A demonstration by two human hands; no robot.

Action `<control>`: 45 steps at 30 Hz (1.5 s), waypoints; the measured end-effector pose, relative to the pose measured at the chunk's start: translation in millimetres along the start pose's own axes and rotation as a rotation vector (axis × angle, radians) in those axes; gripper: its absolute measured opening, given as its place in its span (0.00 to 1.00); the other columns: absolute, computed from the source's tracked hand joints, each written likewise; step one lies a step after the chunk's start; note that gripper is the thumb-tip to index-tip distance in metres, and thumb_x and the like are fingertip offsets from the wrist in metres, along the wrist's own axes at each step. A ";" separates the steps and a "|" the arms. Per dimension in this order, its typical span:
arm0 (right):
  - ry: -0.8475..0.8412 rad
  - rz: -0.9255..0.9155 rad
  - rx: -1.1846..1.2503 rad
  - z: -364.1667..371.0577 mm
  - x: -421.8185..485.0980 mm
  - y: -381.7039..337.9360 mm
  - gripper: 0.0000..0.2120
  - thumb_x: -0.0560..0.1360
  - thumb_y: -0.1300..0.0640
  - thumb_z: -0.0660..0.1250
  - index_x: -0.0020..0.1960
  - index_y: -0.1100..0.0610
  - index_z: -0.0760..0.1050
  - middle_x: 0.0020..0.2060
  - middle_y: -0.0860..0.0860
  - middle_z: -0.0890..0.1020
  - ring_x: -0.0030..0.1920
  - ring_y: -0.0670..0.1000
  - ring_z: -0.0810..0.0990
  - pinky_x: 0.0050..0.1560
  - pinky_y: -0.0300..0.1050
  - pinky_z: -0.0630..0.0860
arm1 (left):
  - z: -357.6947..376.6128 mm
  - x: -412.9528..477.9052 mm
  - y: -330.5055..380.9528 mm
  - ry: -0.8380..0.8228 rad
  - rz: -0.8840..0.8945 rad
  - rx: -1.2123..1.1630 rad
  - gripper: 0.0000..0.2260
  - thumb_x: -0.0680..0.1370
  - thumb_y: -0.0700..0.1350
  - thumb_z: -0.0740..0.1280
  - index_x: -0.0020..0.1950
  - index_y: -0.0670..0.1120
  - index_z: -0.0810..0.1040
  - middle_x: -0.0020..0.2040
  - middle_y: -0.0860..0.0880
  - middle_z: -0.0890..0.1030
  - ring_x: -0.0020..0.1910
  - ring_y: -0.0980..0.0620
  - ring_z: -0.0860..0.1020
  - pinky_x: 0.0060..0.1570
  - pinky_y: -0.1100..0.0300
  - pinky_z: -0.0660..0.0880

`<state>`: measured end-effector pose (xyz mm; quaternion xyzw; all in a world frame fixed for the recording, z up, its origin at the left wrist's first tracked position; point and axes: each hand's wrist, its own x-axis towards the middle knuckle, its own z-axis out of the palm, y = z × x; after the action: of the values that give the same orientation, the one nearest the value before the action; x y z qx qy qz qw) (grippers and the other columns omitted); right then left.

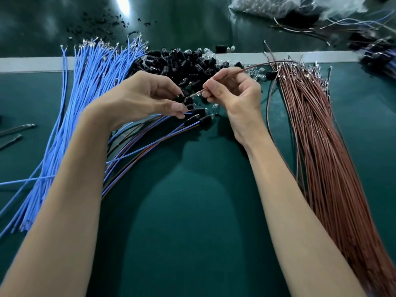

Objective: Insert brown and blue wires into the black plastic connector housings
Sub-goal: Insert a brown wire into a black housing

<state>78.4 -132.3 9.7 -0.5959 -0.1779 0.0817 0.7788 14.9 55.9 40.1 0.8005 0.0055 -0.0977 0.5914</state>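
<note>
Now, from the head view, both hands meet over the green counter (192, 211), just near of the loose pile of black housings (182, 63). The left hand (147, 97) has its fingers (177, 108) curled and clamped: the fingertips pinch one black connector housing (179, 97), and a blue wire (189, 113) is pressed under the thumb; whether that wire is already seated in the housing I cannot tell. The right hand (233, 93) pinches a single brown wire (252, 67) between thumb and forefinger, close behind its metal terminal.

What the coming move turns on, as I judge it: the brown wire's long axis runs from far right, where it arcs back over the brown wire bundle (310, 125), down to near left, and its terminal tip points straight at the housing. The housing lies just left of the right fingers, tip and housing close but apart. The right hand carries the wire, so it is the one to slide left and slightly nearer while the left holds steady; the tip must line up with the housing's opening, which is too small to make out.

A blue wire bundle (92, 82) fans out at left, and finished assemblies (199, 121) lie just near of the hands, their wires trailing to the near left
</note>
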 end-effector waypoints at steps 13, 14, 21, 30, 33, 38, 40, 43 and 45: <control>0.069 -0.055 -0.106 1.8 0.6 2.2 0.07 0.72 0.68 0.71 0.42 0.59 0.74 0.34 0.52 0.81 0.34 0.48 0.82 0.41 0.40 0.78 | 10.6 5.8 3.0 0.029 0.009 0.030 0.14 0.66 0.47 0.73 0.49 0.42 0.81 0.42 0.47 0.85 0.42 0.53 0.84 0.46 0.67 0.78; 0.062 -0.057 -0.114 2.2 0.7 2.2 0.07 0.72 0.68 0.71 0.43 0.60 0.74 0.34 0.52 0.81 0.34 0.48 0.82 0.41 0.40 0.78 | 10.5 5.7 3.0 0.032 0.008 0.032 0.14 0.66 0.47 0.73 0.49 0.42 0.81 0.42 0.47 0.85 0.41 0.54 0.84 0.45 0.67 0.78; 0.042 -0.075 -0.166 1.0 0.4 1.4 0.07 0.72 0.68 0.71 0.42 0.59 0.74 0.35 0.54 0.81 0.33 0.47 0.81 0.40 0.40 0.78 | 9.9 4.3 2.9 0.043 0.011 0.019 0.11 0.69 0.44 0.71 0.50 0.44 0.81 0.40 0.48 0.85 0.40 0.54 0.83 0.45 0.65 0.79; 0.146 -0.060 -0.050 -1.1 1.7 1.5 0.08 0.72 0.69 0.70 0.41 0.59 0.75 0.33 0.50 0.82 0.32 0.47 0.81 0.38 0.38 0.77 | 17.3 10.0 2.0 0.290 0.139 0.096 0.07 0.75 0.40 0.70 0.47 0.52 0.80 0.46 0.48 0.84 0.47 0.55 0.80 0.56 0.57 0.75; 0.152 -0.054 -0.044 0.2 2.5 2.3 0.08 0.72 0.69 0.70 0.41 0.58 0.75 0.33 0.51 0.82 0.32 0.47 0.81 0.38 0.38 0.78 | 21.6 12.7 1.1 0.347 0.159 0.037 0.07 0.74 0.39 0.72 0.46 0.51 0.80 0.45 0.47 0.82 0.45 0.55 0.79 0.50 0.60 0.77; 0.186 -0.041 -0.032 -0.7 4.3 2.4 0.08 0.73 0.69 0.70 0.41 0.58 0.75 0.32 0.48 0.83 0.32 0.45 0.81 0.37 0.36 0.77 | 28.4 15.6 1.4 0.343 0.183 -0.102 0.08 0.72 0.38 0.73 0.44 0.49 0.77 0.44 0.46 0.80 0.46 0.47 0.80 0.52 0.58 0.76; 0.189 -0.038 -0.029 -0.6 4.4 2.4 0.08 0.73 0.68 0.70 0.41 0.58 0.75 0.32 0.48 0.83 0.33 0.45 0.81 0.37 0.36 0.77 | 29.6 16.1 1.0 0.341 0.202 -0.139 0.07 0.71 0.38 0.73 0.45 0.47 0.78 0.42 0.47 0.82 0.45 0.49 0.82 0.51 0.59 0.78; 0.198 -0.035 -0.026 -0.6 3.8 2.0 0.08 0.73 0.68 0.70 0.41 0.57 0.75 0.32 0.48 0.83 0.33 0.45 0.81 0.37 0.36 0.77 | 32.2 17.5 -0.9 0.396 0.225 -0.209 0.05 0.72 0.35 0.71 0.46 0.42 0.79 0.36 0.53 0.84 0.39 0.55 0.83 0.43 0.67 0.77; 0.211 -0.030 -0.009 -1.4 3.5 1.3 0.07 0.73 0.68 0.70 0.41 0.58 0.75 0.32 0.48 0.83 0.33 0.45 0.81 0.37 0.36 0.77 | 34.2 18.1 -1.9 0.451 0.223 -0.220 0.04 0.74 0.36 0.71 0.45 0.43 0.79 0.34 0.54 0.84 0.37 0.56 0.83 0.40 0.69 0.76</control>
<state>82.2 -132.0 8.8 -0.6018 -0.1042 0.0060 0.7918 27.3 22.2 25.7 0.7285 0.0596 0.1497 0.6658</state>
